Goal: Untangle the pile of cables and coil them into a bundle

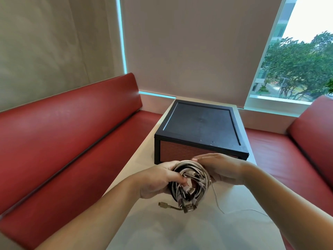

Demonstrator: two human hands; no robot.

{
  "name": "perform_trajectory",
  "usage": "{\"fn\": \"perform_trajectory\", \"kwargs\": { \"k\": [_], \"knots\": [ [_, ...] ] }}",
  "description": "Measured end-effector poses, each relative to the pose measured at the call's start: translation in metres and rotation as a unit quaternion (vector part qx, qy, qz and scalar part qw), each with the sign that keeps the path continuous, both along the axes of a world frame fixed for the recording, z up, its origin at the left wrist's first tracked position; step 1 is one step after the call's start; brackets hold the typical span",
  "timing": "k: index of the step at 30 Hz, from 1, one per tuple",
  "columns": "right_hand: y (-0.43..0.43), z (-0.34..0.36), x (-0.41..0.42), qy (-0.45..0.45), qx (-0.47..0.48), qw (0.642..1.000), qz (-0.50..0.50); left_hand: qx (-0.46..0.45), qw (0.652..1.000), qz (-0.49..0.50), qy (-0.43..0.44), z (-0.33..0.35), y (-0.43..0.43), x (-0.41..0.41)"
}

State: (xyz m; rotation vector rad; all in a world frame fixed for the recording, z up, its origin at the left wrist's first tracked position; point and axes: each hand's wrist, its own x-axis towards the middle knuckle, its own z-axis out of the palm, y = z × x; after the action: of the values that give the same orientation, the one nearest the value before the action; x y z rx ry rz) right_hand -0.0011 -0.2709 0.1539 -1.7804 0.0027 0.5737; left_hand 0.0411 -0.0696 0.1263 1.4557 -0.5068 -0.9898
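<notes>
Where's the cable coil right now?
Head view, lower centre: the cable coil is held above the white table between the left hand and right hand, just in front of the black box.

left hand (158,181): fingers curled, gripping cable coil (187,171) | right hand (222,168): fingers straight, pressing its side

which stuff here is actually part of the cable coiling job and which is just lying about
Part of the job: cable coil, gripped by the left hand with the right hand against its side; thin white cable trailing loose from the coil.

Just lying about: black box with a brick-pattern front, white table, red bench seats, roller blind.
</notes>
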Motion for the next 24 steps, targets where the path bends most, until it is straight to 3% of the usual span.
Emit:
{"fn": "perform_trajectory", "kwargs": {
  "k": [4, 7, 9, 12, 17, 24],
  "knots": [
    [0.001, 0.0, 0.002, -0.019, 0.001, 1.0, 0.005, 0.013, 1.0, 0.019, -0.008, -0.005, 0.005, 0.007],
    [-0.004, -0.006, 0.0, -0.062, 0.082, 0.994, -0.023, -0.019, 0.997, 0.072, 0.026, -0.007, 0.009, 0.011],
    [-0.006, -0.016, -0.004, -0.136, 0.089, 0.986, -0.028, -0.043, 0.992, 0.105, 0.061, -0.009, 0.01, 0.014],
    [0.0, -0.031, -0.012, -0.296, -0.022, 0.954, -0.043, -0.062, 0.979, 0.146, 0.126, -0.013, 0.009, 0.019],
    [0.008, -0.048, -0.016, -0.523, -0.209, 0.821, -0.097, -0.074, 0.961, 0.184, 0.191, -0.01, 0.001, 0.016],
    [0.015, -0.048, -0.02, -0.685, -0.368, 0.625, -0.068, -0.132, 0.931, 0.218, 0.26, -0.004, -0.007, 0.01]
  ]
}}
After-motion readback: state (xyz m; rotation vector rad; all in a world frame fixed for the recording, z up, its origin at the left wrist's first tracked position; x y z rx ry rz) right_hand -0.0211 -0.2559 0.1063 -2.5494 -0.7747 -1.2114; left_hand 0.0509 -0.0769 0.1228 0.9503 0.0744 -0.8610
